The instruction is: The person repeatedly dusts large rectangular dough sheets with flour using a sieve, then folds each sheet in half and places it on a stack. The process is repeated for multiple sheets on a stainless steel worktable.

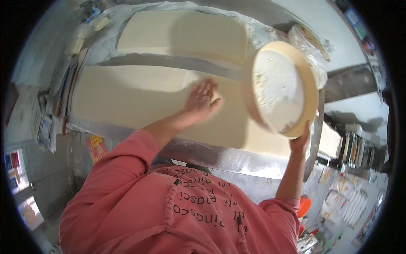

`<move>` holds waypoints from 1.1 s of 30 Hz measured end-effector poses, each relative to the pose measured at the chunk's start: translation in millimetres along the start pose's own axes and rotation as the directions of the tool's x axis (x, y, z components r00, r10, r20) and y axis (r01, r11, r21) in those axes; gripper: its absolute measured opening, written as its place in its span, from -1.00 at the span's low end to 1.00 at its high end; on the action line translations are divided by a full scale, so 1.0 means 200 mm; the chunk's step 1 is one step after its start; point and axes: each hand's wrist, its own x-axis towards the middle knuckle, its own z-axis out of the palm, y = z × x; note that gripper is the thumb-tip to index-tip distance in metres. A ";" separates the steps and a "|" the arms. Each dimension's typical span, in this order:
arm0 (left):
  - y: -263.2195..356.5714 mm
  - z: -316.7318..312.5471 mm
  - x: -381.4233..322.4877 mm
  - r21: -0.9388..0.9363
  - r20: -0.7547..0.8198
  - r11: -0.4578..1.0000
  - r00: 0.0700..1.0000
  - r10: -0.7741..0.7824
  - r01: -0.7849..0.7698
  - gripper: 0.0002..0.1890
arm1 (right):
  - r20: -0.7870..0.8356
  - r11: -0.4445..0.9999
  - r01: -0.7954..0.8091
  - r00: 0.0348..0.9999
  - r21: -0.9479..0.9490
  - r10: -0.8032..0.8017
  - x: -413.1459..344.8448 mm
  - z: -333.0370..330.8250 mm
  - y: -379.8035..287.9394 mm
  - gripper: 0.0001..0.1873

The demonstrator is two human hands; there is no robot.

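Two broad, flat sheets of pale dough lie on a floured metal work table: a near sheet (133, 101) and a far sheet (190, 35). My left hand (203, 98) is over the middle of the near sheet, fingers spread a little and slightly blurred, holding nothing; whether it touches the dough I cannot tell. At the right, my right hand (300, 141) grips the lower rim of a round sieve (309, 85) with a pale, wood-like hoop. White flour (276, 79) lies inside it. The sieve is tilted above the right end of the near sheet and hides part of it.
The table's metal front edge (222, 158) runs before my body. Boards or long tools (68, 92) stand at the left end. A clear plastic bag (304, 44) with sticks lies beyond the sieve. An orange-red bowl (304, 206) is low at the right, near shelves holding trays (353, 146).
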 end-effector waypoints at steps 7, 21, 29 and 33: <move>0.20 0.26 0.26 -0.971 0.057 0.217 0.975 -0.214 0.104 -0.31 | -0.287 0.988 -0.073 0.952 0.139 0.111 -0.51 -0.18 0.07 -0.38; 0.99 0.28 0.33 -0.936 0.111 0.315 0.982 -0.154 0.156 -0.09 | -0.670 0.977 0.080 0.739 0.197 0.074 -0.70 -0.65 0.27 -0.37; 0.55 0.13 0.09 -0.936 0.137 0.312 0.985 -0.106 0.163 -0.14 | -0.501 0.974 0.092 0.865 0.207 0.024 -0.97 -0.36 0.32 -0.34; 0.42 -0.10 -0.18 -0.936 0.190 0.298 0.981 -0.025 0.189 -0.16 | -0.466 0.997 -0.074 0.881 0.027 0.078 -1.04 -0.22 0.52 -0.35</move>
